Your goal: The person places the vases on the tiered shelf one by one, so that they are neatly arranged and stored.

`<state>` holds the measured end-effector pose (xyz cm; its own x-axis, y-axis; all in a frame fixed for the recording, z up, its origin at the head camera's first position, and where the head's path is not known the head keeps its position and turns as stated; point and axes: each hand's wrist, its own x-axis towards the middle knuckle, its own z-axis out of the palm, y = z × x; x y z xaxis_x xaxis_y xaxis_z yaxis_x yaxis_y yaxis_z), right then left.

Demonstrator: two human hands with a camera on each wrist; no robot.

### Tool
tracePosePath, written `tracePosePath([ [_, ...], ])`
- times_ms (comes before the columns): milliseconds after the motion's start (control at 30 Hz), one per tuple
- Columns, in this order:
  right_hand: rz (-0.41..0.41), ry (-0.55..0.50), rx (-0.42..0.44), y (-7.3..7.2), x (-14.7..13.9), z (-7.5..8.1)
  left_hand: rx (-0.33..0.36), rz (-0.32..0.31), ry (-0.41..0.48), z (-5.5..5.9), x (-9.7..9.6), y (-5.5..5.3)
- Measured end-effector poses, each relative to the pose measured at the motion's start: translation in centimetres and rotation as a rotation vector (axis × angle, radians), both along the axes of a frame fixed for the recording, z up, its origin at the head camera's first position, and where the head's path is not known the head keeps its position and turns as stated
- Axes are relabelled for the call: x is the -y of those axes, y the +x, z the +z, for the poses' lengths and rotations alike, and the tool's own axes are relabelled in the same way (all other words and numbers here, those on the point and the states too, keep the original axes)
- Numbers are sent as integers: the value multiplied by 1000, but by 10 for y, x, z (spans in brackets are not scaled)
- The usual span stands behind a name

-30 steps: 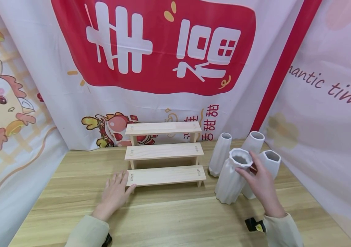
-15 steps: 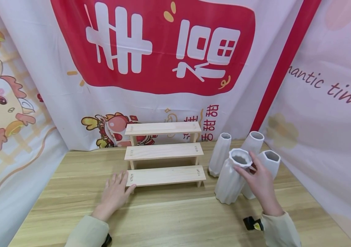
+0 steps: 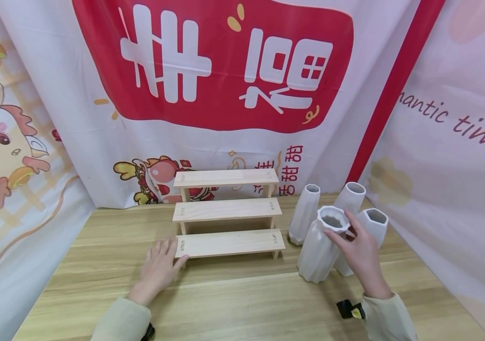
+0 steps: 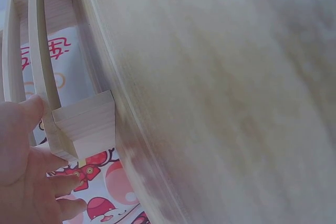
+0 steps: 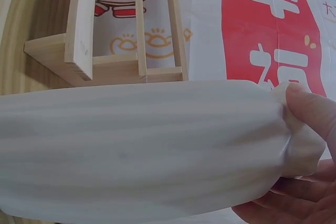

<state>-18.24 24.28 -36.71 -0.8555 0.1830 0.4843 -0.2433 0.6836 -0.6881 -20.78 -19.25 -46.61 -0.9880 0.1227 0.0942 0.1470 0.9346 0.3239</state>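
Thumb and fingers of my right hand (image 3: 359, 251) grip the scalloped rim of a white fluted vase (image 3: 317, 253), which leans slightly in the head view. The right wrist view shows the vase (image 5: 136, 150) lengthwise, thumb on one side of its neck and fingers on the other. My left hand (image 3: 159, 267) touches the left end of the lowest board on a three-tier wooden stand (image 3: 229, 244). Its thumb is at the board's front edge, the other fingers fairly straight. In the left wrist view, the left hand (image 4: 31, 166) is beside the board's corner and leg.
Three more white vases stand around the held one: a slim fluted vase (image 3: 304, 213), a round-mouthed vase (image 3: 351, 196) behind, and an angular-mouthed vase (image 3: 374, 227) partly hidden by the right hand. Printed cloth (image 3: 225, 113) hangs behind the wooden tabletop (image 3: 242, 308) and along both sides.
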Motion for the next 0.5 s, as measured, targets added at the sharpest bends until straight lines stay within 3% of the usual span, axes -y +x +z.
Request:
tracePosePath([
  [500,23,-35,13,2,-2,8,-18,-3,-10,0,0,0],
])
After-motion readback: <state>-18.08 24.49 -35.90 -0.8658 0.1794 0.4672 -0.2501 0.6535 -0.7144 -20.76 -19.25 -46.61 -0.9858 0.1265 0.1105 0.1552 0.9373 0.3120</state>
